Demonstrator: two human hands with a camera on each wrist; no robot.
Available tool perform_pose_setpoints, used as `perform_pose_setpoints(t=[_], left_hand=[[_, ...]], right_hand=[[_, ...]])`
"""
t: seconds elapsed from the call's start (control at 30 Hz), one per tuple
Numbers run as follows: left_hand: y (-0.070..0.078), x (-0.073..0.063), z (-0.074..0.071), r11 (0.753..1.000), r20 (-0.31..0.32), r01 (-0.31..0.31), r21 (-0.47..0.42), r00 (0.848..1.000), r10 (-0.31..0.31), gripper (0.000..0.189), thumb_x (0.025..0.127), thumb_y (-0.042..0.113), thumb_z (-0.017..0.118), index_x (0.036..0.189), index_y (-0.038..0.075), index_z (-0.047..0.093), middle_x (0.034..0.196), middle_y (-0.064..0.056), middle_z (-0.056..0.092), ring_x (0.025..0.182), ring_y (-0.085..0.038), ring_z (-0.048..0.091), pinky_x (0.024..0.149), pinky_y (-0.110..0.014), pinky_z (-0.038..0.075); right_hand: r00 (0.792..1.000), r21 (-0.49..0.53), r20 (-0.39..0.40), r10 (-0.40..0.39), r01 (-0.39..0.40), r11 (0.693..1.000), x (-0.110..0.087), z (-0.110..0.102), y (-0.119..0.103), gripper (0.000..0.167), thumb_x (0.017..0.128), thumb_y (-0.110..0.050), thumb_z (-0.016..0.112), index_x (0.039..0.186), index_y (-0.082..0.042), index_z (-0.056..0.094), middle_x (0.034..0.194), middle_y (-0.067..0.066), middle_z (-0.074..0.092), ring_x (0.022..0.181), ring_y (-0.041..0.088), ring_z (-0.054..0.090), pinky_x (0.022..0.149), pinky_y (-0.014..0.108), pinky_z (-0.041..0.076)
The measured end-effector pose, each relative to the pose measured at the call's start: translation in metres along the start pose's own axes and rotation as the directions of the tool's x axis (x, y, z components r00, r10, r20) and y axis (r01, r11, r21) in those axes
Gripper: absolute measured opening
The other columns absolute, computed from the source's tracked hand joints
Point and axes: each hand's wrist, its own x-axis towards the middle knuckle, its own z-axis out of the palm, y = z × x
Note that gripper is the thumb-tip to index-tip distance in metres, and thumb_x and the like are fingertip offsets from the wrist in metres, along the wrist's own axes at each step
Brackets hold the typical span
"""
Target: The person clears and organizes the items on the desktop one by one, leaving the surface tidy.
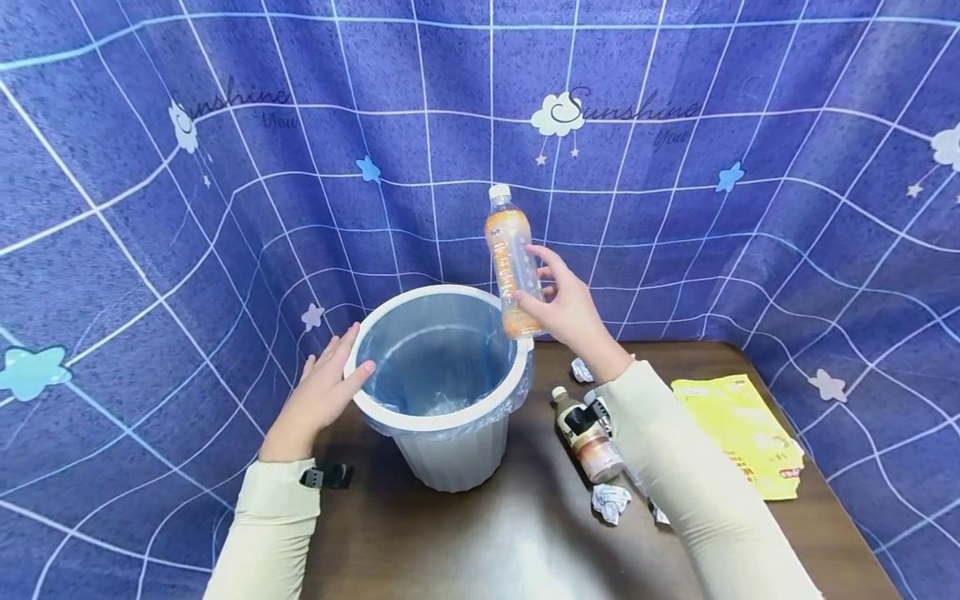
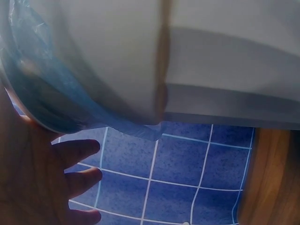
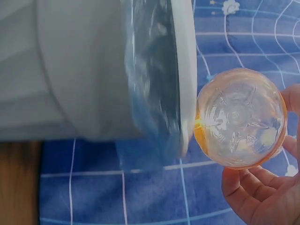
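Note:
My right hand [image 1: 566, 304] grips a clear plastic bottle [image 1: 513, 250] with an orange label and white cap. The bottle leans slightly, cap upward, over the right rim of a light grey trash can [image 1: 453, 454]. In the right wrist view, the round base of the bottle [image 3: 236, 119] faces the camera beside the rim. At the can's left side, my left hand [image 1: 322, 387] rests against the rim, thumb at its edge and fingers spread. The left wrist view shows those fingers [image 2: 82, 180] extended outside the can. A translucent bluish liner bag [image 1: 517, 396] folds over the rim.
On the brown table [image 1: 420, 550], right of the can, lie a bottle with a cream and orange label [image 1: 596, 454], crumpled paper [image 1: 611, 502], another paper ball [image 1: 581, 371] and a yellow packet [image 1: 738, 425]. A blue checked curtain [image 1: 465, 142] surrounds the table.

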Motion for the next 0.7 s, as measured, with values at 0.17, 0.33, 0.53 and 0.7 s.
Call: perform_pose_setpoints(t=[0.17,0.33,0.53,0.7], left_hand=[[-0.001,0.000,0.000,1.000,0.004,0.001,0.001,1.000,-0.001,0.076,0.104,0.052,0.043,0.163,0.013,0.016,0.166,-0.017,0.022,0.153,-0.043,0.012,0.116,-0.070,0.001],[-0.004,0.001,0.003,1.000,0.016,0.011,-0.014,1.000,-0.011,0.076,0.104,0.052,0.042,0.164,0.015,0.014,0.165,-0.020,0.021,0.153,-0.044,0.012,0.117,-0.068,0.000],[-0.004,0.001,0.004,1.000,0.018,0.013,-0.016,1.000,-0.012,0.076,0.104,0.052,0.042,0.164,0.016,0.013,0.165,-0.021,0.021,0.152,-0.045,0.014,0.117,-0.069,0.001],[-0.003,0.001,0.003,1.000,0.011,0.005,-0.016,1.000,-0.005,0.075,0.105,0.050,0.043,0.164,0.014,0.014,0.165,-0.022,0.022,0.151,-0.046,0.016,0.116,-0.070,0.002]], right_hand=[[1.000,0.015,0.017,-0.022,0.021,1.000,0.003,0.016,-0.006,0.069,0.089,-0.023,0.077,0.150,-0.029,0.045,0.120,0.014,0.063,0.088,0.028,0.069,0.074,0.042,0.058],[0.999,0.011,0.034,-0.022,0.022,1.000,0.001,0.026,-0.011,0.069,0.089,-0.027,0.077,0.150,-0.030,0.044,0.119,0.011,0.063,0.090,0.025,0.070,0.075,0.042,0.058],[0.998,0.000,0.060,-0.032,0.032,0.999,0.000,0.033,-0.012,0.068,0.091,-0.029,0.075,0.151,-0.028,0.042,0.126,0.014,0.063,0.097,0.029,0.071,0.078,0.045,0.059],[0.995,-0.066,0.048,-0.086,0.089,0.994,-0.001,0.036,-0.013,0.060,0.093,-0.022,0.071,0.148,-0.019,0.048,0.125,0.014,0.064,0.097,0.028,0.071,0.079,0.042,0.058]])
